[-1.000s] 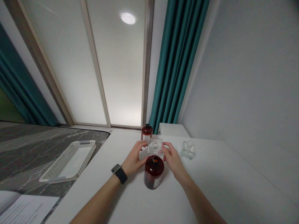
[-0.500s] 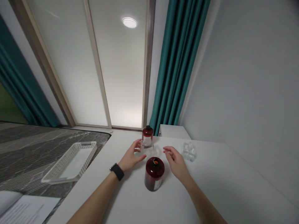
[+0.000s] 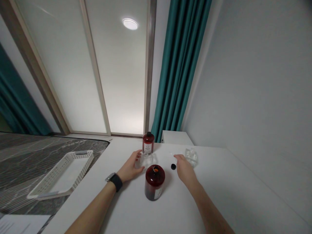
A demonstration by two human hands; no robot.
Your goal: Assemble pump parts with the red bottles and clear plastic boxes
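My left hand [image 3: 130, 167], a dark watch on its wrist, curls around a small clear glass bottle [image 3: 146, 159] that stands on the white table [image 3: 219, 195]. Just in front of it is a large amber bottle [image 3: 154, 182] with its mouth uncapped. My right hand [image 3: 185, 171] lies low over the table with fingers stretched out, holding nothing. Its fingertips are beside a small black cap [image 3: 173, 166]. A second clear glass bottle [image 3: 190, 156] stands just beyond that hand.
A smaller amber bottle [image 3: 148, 143] with a black cap stands behind the clear one. A white perforated basket [image 3: 60, 174] sits on the dark marbled surface at left, papers [image 3: 21, 224] at the lower left. A white cabinet [image 3: 175, 138] and teal curtain stand behind the table.
Both hands held the clear bottle over the amber bottle a second ago. It now stands on the table under my left hand, and my right hand has moved right beside the black cap.
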